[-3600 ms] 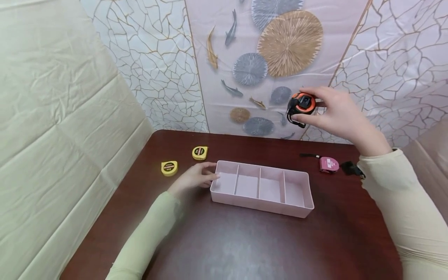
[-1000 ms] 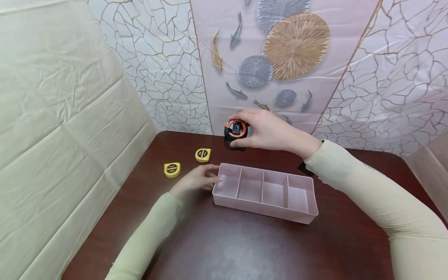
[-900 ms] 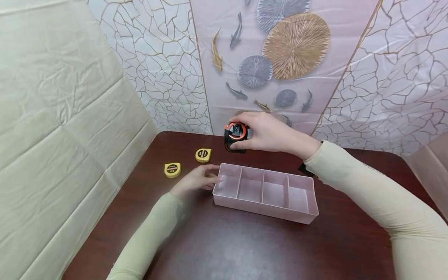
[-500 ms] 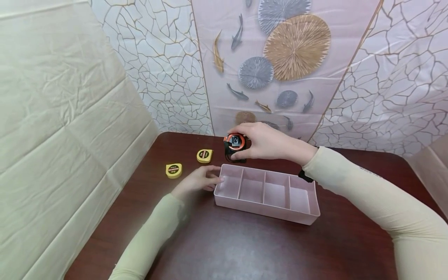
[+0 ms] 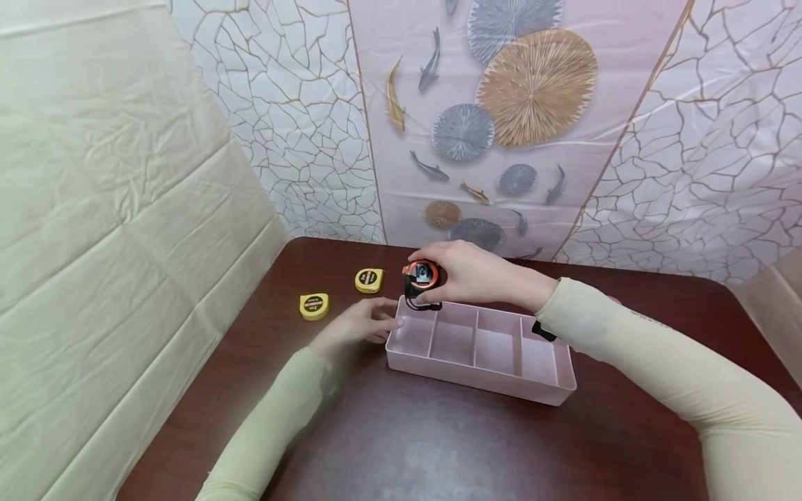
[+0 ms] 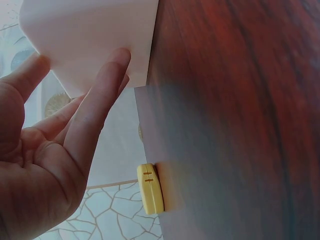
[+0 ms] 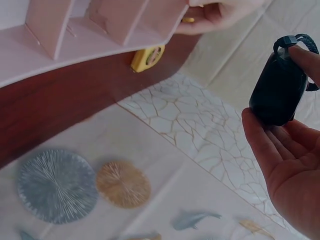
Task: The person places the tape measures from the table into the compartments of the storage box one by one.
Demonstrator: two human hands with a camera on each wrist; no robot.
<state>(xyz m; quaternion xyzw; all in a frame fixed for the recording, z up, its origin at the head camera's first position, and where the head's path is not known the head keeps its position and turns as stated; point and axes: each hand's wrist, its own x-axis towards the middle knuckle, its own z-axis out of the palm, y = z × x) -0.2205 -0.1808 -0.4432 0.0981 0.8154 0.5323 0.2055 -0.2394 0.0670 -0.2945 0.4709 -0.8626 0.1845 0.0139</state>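
My right hand (image 5: 473,275) holds an orange and black tape measure (image 5: 422,275) with a black wrist strap between thumb and fingers. In the head view, the tape measure overlaps the back left corner of a pink divided box (image 5: 479,390), over its leftmost compartment. The right wrist view shows the dark side of the tape measure (image 7: 278,92), its strap looped by the fingertips. My left hand (image 5: 357,323) rests at the box's left end. In the left wrist view, a fairly straight finger (image 6: 107,85) lies against the outer end wall, another fingertip at the rim.
Two yellow tape measures, one (image 5: 314,306) farther left and one (image 5: 369,280) farther back, lie on the dark wood table (image 5: 407,445) left of the box. My right sleeve (image 5: 651,355) covers much of the right side. Patterned cloth hangs behind the table.
My right hand has carried the orange and black tape measure left, then down toward the box's left end. The left hand keeps its place at the box. The pink tape measure is now largely hidden.
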